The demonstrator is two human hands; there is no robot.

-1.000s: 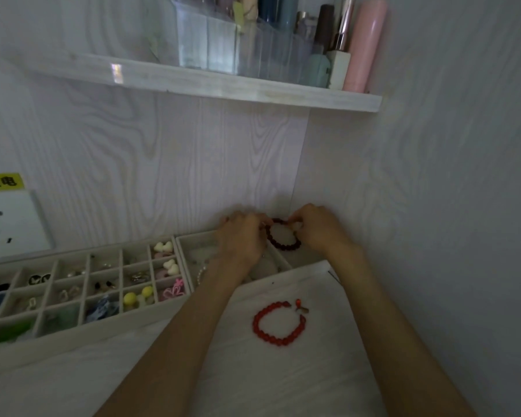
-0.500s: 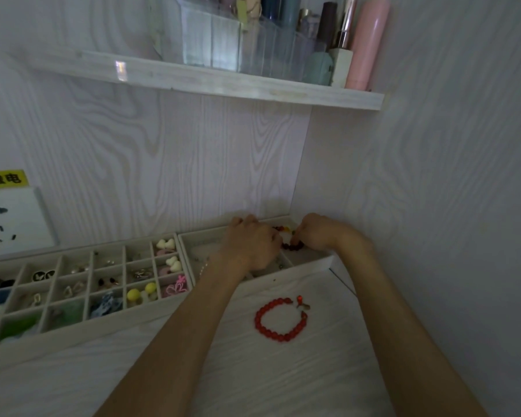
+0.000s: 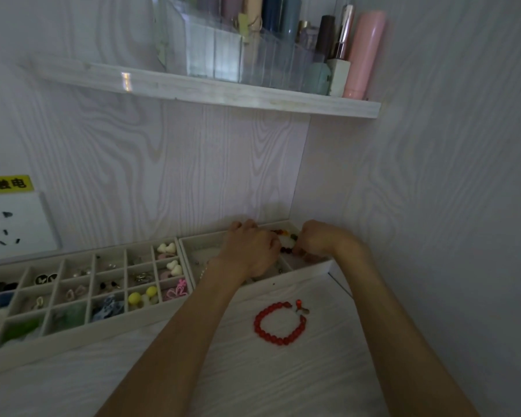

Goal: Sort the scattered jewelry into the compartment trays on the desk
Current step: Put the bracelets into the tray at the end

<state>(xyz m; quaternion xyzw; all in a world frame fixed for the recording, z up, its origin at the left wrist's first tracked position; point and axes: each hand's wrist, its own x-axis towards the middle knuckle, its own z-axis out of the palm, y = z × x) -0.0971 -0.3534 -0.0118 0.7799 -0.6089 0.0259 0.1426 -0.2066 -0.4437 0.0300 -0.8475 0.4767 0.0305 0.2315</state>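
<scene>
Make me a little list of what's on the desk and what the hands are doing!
left hand: fingers curled, on the dark bead bracelet over the right tray
right hand: pinches the other side of the same bracelet
red bracelet: lying loose on the desk, not sorted yet
left tray: many small compartments with earrings and little charms
shelf: above, with bottles and a clear organizer

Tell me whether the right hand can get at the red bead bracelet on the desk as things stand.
Probably yes. The red bead bracelet lies in the open on the desk, nothing over it. But the right hand is busy pinching a dark bead bracelet in the tray; it must let go first.
</scene>
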